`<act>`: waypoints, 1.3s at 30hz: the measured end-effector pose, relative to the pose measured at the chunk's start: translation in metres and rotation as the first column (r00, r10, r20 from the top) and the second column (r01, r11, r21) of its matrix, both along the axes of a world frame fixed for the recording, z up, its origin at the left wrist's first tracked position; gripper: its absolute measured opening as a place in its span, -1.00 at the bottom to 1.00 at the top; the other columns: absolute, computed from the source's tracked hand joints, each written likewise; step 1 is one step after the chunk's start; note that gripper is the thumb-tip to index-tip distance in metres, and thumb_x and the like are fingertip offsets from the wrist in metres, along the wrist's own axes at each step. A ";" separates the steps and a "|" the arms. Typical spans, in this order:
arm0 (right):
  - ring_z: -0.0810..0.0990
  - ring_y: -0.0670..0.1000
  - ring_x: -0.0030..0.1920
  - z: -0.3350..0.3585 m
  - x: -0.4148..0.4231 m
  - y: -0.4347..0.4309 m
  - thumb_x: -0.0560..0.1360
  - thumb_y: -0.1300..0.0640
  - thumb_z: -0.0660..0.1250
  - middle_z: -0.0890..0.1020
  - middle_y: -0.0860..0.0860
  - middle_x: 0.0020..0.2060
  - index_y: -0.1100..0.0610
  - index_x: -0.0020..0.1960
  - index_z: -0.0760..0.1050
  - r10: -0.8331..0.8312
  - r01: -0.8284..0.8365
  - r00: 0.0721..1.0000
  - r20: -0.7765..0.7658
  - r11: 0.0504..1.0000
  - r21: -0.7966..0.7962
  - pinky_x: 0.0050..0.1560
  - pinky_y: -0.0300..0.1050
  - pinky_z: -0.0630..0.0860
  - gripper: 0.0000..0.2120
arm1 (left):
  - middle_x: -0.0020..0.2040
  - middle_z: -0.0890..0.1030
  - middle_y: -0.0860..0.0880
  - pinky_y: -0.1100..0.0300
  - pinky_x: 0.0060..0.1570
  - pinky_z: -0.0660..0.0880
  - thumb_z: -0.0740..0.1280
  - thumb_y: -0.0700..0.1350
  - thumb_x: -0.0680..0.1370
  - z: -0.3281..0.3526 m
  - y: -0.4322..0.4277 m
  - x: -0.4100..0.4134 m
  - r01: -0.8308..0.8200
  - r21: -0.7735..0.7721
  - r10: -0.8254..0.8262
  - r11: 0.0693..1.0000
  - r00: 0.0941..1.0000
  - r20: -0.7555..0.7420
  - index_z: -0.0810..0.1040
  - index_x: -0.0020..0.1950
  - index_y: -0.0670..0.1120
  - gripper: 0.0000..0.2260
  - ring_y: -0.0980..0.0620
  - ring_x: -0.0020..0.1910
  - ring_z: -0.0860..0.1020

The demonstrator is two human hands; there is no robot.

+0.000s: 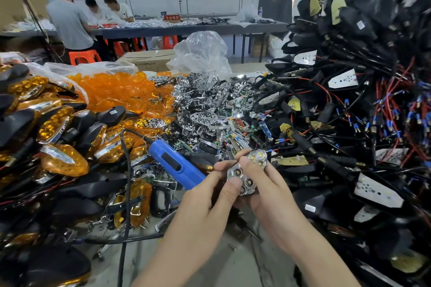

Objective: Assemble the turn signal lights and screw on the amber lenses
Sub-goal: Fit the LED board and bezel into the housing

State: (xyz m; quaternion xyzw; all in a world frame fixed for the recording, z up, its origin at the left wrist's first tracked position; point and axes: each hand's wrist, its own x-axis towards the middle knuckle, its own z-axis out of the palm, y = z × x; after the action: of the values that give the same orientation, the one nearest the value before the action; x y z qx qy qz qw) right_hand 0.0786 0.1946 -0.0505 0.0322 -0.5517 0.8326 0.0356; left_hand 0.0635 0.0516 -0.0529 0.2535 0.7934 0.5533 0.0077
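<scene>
My left hand (210,196) and my right hand (268,184) together hold a turn signal unit (248,171) in front of me; its chrome reflector with several LED cups faces up and both thumbs press on it. The black housing beneath is mostly hidden by my fingers. A heap of loose amber lenses (116,91) lies at the back left. Chrome reflectors (210,109) are piled in the middle. Black housings with red and black wires (361,100) are stacked high on the right. Finished lights with amber lenses (60,137) fill the left.
A blue electric screwdriver (175,163) with a black cord lies just left of my hands. Clear plastic bags (203,53) stand behind the piles. Loose screws lie on the grey bench (233,263) near me. Three people sit at a far table (186,30) with orange stools.
</scene>
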 end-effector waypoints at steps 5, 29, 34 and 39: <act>0.60 0.00 -0.17 0.007 0.003 -0.003 0.57 -0.13 0.22 0.73 0.12 0.07 -0.10 -0.07 0.61 -0.018 0.018 1.000 -0.013 1.000 -0.021 -0.32 -0.21 0.50 -0.78 | -0.23 0.65 0.12 0.32 -0.31 0.39 0.14 0.30 0.57 0.000 0.000 -0.001 0.032 0.026 -0.034 0.999 0.997 0.067 0.54 0.06 0.22 -0.73 0.19 -0.35 0.51; 0.60 -0.01 -0.26 0.014 0.005 -0.007 0.55 -0.10 0.27 0.74 0.13 -0.01 -0.11 -0.17 0.61 -0.096 0.097 0.995 -0.027 0.994 0.040 -0.44 -0.20 0.47 -0.80 | -0.27 0.63 0.09 0.24 -0.27 0.35 0.15 0.32 0.56 -0.002 0.005 -0.001 0.040 0.106 -0.055 0.994 0.988 0.142 0.46 0.22 0.36 -0.73 0.23 -0.38 0.47; 0.65 -0.02 -0.16 0.008 0.003 -0.004 0.55 -0.09 0.22 0.73 0.11 0.06 -0.11 -0.12 0.60 -0.058 0.058 0.998 -0.005 0.997 0.045 -0.35 -0.19 0.50 -0.79 | -0.28 0.63 0.09 0.34 -0.36 0.35 0.18 0.25 0.55 0.000 0.004 -0.001 0.029 0.099 -0.044 0.995 0.988 0.148 0.50 0.18 0.26 -0.74 0.25 -0.42 0.45; 0.61 0.12 0.05 0.003 0.001 -0.002 0.57 -0.10 0.21 0.69 0.03 0.20 -0.11 -0.09 0.61 -0.046 0.046 0.999 0.009 0.997 0.057 0.04 0.17 0.41 -0.78 | -0.41 0.47 0.18 0.33 -0.38 0.31 0.19 0.30 0.54 0.000 0.003 0.000 0.009 0.080 -0.020 0.997 0.991 0.135 0.52 -0.02 0.17 -0.74 0.19 -0.43 0.38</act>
State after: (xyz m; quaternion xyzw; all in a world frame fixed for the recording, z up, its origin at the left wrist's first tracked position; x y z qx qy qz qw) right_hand 0.0794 0.1924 -0.0479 0.0163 -0.5761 0.8156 0.0510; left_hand 0.0631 0.0543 -0.0529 0.2212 0.7667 0.6001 0.0558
